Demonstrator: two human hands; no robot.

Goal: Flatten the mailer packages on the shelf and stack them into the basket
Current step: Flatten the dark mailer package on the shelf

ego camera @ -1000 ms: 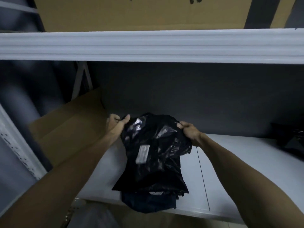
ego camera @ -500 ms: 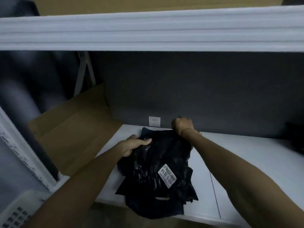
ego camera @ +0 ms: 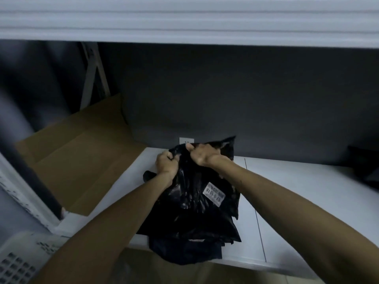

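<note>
A crumpled black plastic mailer [ego camera: 190,203] with a small white label lies on top of other dark mailers on the white shelf [ego camera: 291,201], its near end hanging over the shelf's front edge. My left hand [ego camera: 166,163] grips the mailer's far left corner with curled fingers. My right hand [ego camera: 202,153] pinches the far edge just beside it, the two hands almost touching. A white basket [ego camera: 18,257] with a perforated wall shows at the lower left, below the shelf.
A flattened brown cardboard sheet [ego camera: 82,156] lies on the shelf's left side. Another dark package [ego camera: 365,171] sits at the far right. The upper shelf's white beam [ego camera: 184,19] runs overhead. A white wall socket [ego camera: 186,140] sits behind the mailer.
The mailer came down from mid-air onto the pile. My two hands moved together at its far edge, the left one shifting up from its side to grip the corner.
</note>
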